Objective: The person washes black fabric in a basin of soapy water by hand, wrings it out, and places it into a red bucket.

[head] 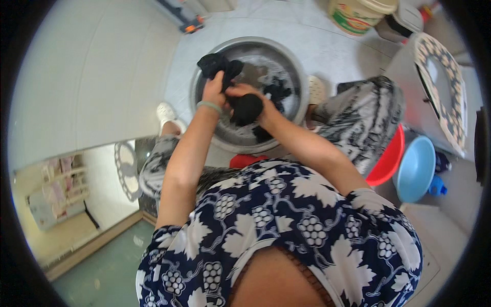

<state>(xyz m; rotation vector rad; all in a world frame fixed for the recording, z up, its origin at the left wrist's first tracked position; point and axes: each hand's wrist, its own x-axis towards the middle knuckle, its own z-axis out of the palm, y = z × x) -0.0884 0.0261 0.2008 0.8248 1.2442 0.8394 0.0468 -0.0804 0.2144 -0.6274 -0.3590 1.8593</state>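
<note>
A wide metal basin [303, 82] stands on the floor before me, with cloudy, sudsy water [253, 73] in it. My left hand [215, 91] grips a bunched black cloth [215, 66] over the basin's left side. Close beside it, my right hand [264, 107] is closed around a dark wad of cloth [247, 110]. Whether both hands hold one piece or two, I cannot tell. More black fabric [277, 90] lies in the water at the right, and some dark cloth [262, 135] shows below my right hand. A pale bangle [210, 105] circles my left wrist.
A lidded bucket [358, 17] stands at the back right. Right of me are a floral-covered ring seat [456, 92], a red basin [387, 161] and a light blue basin [416, 169]. A pale panel [92, 76] rises at left. My feet in white clogs [167, 115] flank the basin.
</note>
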